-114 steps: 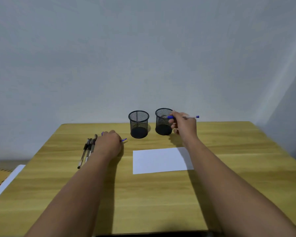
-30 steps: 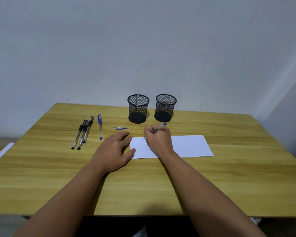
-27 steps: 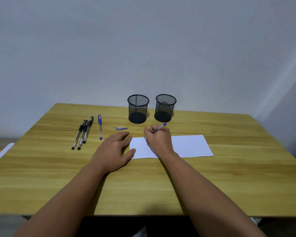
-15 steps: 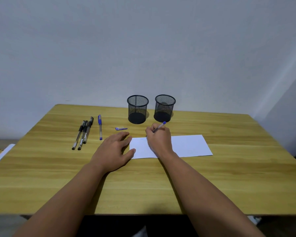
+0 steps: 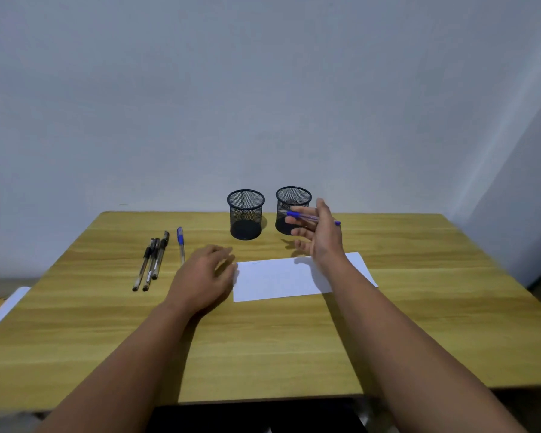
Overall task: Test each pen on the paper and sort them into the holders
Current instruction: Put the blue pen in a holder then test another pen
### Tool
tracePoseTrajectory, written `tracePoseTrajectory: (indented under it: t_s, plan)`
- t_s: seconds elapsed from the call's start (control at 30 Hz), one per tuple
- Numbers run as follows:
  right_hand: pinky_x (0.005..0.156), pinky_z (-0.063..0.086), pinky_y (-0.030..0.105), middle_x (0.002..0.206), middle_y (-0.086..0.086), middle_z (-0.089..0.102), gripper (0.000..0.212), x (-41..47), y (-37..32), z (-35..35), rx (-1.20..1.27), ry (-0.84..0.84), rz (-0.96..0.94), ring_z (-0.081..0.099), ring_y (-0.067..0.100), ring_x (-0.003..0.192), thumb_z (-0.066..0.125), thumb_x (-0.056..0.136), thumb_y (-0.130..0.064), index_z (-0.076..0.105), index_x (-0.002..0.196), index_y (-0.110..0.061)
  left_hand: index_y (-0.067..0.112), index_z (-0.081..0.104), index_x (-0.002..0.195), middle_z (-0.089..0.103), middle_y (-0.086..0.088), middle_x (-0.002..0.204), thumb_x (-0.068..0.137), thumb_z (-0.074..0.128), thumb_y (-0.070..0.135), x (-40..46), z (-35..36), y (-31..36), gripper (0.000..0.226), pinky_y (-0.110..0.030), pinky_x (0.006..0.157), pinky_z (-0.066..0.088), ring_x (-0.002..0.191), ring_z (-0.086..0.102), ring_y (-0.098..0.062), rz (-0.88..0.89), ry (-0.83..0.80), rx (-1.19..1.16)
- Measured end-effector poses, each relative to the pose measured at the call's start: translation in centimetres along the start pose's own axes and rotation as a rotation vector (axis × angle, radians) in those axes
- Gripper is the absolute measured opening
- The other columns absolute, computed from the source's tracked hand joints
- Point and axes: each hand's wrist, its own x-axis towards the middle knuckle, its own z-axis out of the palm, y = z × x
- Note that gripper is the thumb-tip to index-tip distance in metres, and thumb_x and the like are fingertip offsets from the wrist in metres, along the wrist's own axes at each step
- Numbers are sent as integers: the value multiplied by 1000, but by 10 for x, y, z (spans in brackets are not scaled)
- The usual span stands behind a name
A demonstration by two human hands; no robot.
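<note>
The right hand [image 5: 320, 234] hung above the wooden table [image 5: 419, 307], fingers loosely pinching a blue pen [image 5: 310, 217] held level in front of the right mesh holder [image 5: 293, 198]. The left hand [image 5: 202, 278] lay flat and open at the white paper [image 5: 281, 278] — its left edge. Four more pens [image 5: 156, 260] lay to the left, the left mesh holder [image 5: 245, 214] behind.

Pens [image 5: 152, 260] left of paper [image 5: 281, 278]; holders [image 5: 245, 214] behind paper, on table [image 5: 419, 307].

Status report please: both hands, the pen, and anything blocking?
Right hand raised, holding blue pen level before right holder. Left hand flat at paper edge. Four pens waiting left. Nothing blocking.
</note>
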Motion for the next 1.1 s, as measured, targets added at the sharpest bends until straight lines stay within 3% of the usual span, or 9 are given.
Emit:
tracePoseTrajectory:
  t_s: [0.13, 0.27, 0.4, 0.53, 0.6, 0.67, 0.77, 0.9, 1.1]
  plan:
    - [44, 43, 22, 75, 5, 70, 14, 4, 0, -2, -87, 37, -96, 53, 10, 49, 70, 103, -26, 68, 93, -16, 22, 60, 138, 61, -3, 133, 97, 54, 34, 31, -9, -4, 43, -42, 90, 52, 122, 52, -27, -63, -28, 263]
    - [47, 47, 23, 82, 5, 79, 18, 6, 2, -7, -181, -32, -87, 57, 8, 52, 79, 97, -31, 74, 93, -14, 25, 63, 132, 56, -6, 133, 102, 49, 36, 50, -13, -6, 35, -46, 93, 52, 124, 49, -31, -126, -252, 453]
    - [46, 46, 22, 92, 11, 82, 16, 5, 6, -9, -239, -109, -36, 57, 11, 55, 72, 101, -17, 78, 106, -3, 25, 71, 119, 60, -4, 120, 100, 53, 29, 58, -15, -11, 26, -44, 84, 54, 111, 57, -28, -115, -213, 383]
    - [46, 41, 19, 96, 11, 83, 12, 4, 14, -11, -421, -169, -55, 58, 10, 55, 72, 98, -8, 80, 107, -8, 25, 68, 110, 66, 0, 113, 97, 57, 26, 55, -21, -8, 17, -38, 80, 52, 105, 60, -24, -87, -207, 364]
    - [44, 36, 18, 83, 11, 80, 15, 3, 17, -9, -506, -178, -99, 54, 7, 52, 73, 95, -1, 82, 107, -4, 25, 67, 107, 68, 2, 108, 97, 58, 23, 53, -24, -7, 14, -34, 74, 51, 98, 62, -21, -84, -169, 247]
    - [45, 36, 13, 70, -1, 71, 13, 2, 19, -8, -574, -186, -167, 52, -1, 48, 75, 93, 3, 83, 103, 0, 23, 68, 102, 69, 4, 103, 97, 60, 19, 51, -29, -1, 11, -27, 67, 46, 89, 62, -16, -109, -155, 32]
    - [56, 44, 11, 71, -5, 69, 5, -1, 20, -5, -637, -219, -229, 56, -5, 55, 81, 90, -2, 84, 91, -7, 23, 73, 92, 73, 2, 96, 93, 66, 13, 51, -37, 7, 12, -26, 68, 47, 79, 65, -15, -154, -141, -211]
    - [59, 44, 12, 71, -9, 69, 22, -3, 19, -4, -673, -231, -268, 57, -4, 59, 86, 88, -8, 79, 76, -25, 26, 75, 87, 74, -1, 89, 94, 68, 13, 50, -44, 12, 16, -29, 65, 50, 69, 62, -16, -184, -140, -310]
    - [67, 49, 13, 78, -3, 71, 13, -6, 16, -4, -659, -252, -289, 62, 11, 75, 85, 89, -6, 81, 84, -17, 22, 78, 89, 73, 2, 81, 94, 69, 12, 48, -47, 22, 14, -29, 65, 50, 69, 61, -13, -180, -136, -333]
